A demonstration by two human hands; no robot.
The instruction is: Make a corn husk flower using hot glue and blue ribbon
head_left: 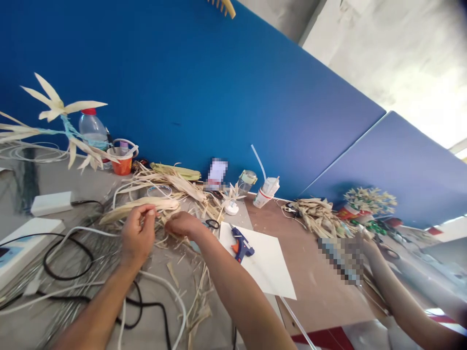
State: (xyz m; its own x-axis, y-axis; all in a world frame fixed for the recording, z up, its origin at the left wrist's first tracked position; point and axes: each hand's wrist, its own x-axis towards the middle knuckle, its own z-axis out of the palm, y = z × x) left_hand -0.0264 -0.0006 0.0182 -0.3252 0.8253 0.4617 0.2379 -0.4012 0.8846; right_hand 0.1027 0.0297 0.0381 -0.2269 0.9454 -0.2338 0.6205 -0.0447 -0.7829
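Observation:
My left hand [139,233] is raised over the table, thumb and fingertips pinched together; what lies between them is too small to make out. Close to its right, my right hand [182,225] reaches down into the pile of dried husks [186,187], its fingers partly hidden, so its grip cannot be seen. A long pale husk bundle [126,210] lies just behind my left hand. To the right, a blue glue gun [241,244] rests on a white sheet [272,257].
Cables and a white power strip [27,243] lie at the left. Behind stand a husk flower [56,107], a bottle [93,130], an orange cup [121,163] and a glass jar [247,181]. Another person's hand [367,248] is at the right, by more husks [321,216].

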